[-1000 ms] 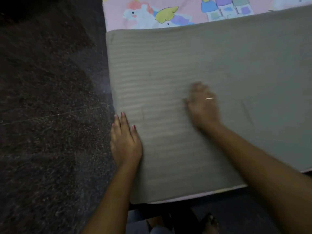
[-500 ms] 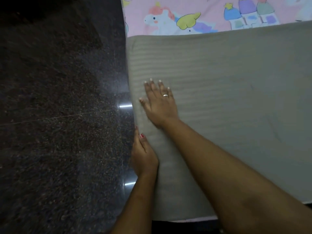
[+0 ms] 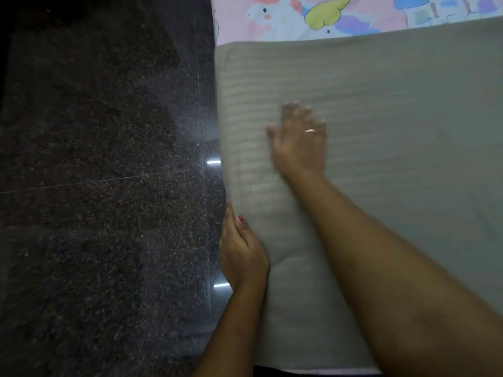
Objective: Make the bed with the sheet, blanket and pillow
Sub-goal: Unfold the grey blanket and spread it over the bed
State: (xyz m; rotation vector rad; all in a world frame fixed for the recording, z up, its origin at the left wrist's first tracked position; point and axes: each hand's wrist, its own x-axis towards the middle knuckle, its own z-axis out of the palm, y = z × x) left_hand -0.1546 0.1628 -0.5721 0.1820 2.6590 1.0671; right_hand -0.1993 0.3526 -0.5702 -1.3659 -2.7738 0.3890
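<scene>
Smoothing continued: your flat, open right hand (image 3: 299,145) swept the blanket (image 3: 394,126) toward two o'clock; your straight-fingered left hand (image 3: 242,248) pressed its nine-o'clock edge.

Head-worn view, seemingly steeply downward, close.

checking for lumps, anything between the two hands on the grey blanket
Nothing: in the head view only bare grey blanket lies between the left hand and the right hand.
</scene>
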